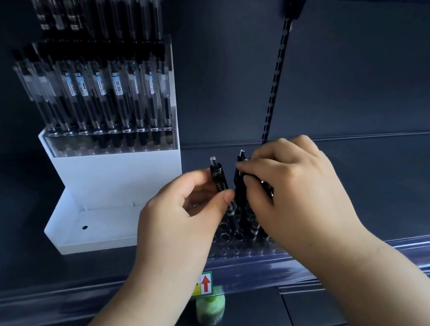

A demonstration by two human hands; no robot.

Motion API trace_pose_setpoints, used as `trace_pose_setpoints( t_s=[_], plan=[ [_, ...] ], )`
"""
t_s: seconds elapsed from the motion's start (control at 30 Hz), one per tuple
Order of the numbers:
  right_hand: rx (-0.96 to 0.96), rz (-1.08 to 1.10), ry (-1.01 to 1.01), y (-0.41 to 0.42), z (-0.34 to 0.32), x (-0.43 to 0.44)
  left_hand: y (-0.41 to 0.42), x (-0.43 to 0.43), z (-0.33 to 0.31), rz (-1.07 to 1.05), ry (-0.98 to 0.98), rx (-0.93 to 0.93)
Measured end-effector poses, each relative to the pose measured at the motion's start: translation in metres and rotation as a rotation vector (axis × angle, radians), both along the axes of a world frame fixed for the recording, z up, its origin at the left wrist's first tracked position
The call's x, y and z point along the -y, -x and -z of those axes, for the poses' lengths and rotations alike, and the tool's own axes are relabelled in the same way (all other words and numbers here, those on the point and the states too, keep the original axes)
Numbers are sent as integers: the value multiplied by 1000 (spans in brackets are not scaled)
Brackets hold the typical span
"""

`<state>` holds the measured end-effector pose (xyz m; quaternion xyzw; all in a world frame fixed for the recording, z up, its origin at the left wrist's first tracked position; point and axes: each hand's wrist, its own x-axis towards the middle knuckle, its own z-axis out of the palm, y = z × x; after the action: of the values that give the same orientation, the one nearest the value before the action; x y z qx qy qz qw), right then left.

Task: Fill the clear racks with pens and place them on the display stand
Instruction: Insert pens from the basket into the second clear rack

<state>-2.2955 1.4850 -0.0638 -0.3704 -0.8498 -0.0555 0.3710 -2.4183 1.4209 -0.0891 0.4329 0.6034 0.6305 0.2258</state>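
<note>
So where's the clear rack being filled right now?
Head view, centre: the clear rack sits on the shelf beneath the left hand and right hand, right of the white display stand.

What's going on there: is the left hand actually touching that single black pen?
Touching. The head view shows the left hand pinching the single black pen between thumb and fingers, with no gap visible.
</note>
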Motion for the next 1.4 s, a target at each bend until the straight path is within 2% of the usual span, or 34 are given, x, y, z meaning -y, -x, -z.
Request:
trace_pose_setpoints(
  t_s=[0.2, 0.5, 0.73, 1.03, 1.13, 1.4],
  plan=[
    [-97, -11, -8, -4, -3, -2, 1, -2, 1, 3, 8, -72],
    [-122, 15, -4, -10, -1, -5, -14, -11, 2, 50, -50, -257],
    [-119, 30, 26, -16, 0, -9, -13, -20, 22, 44, 149, -395],
    [-94, 35, 25, -20, -4, -5, -12, -20, 27, 16, 190, -453],
    [-86, 15, 13, -20, -9, 1, -9, -13, 24, 29, 243, -550],
    [-67, -131, -51, -25, 6, 38, -5, 28, 10, 18, 341, -980]
  ],
)
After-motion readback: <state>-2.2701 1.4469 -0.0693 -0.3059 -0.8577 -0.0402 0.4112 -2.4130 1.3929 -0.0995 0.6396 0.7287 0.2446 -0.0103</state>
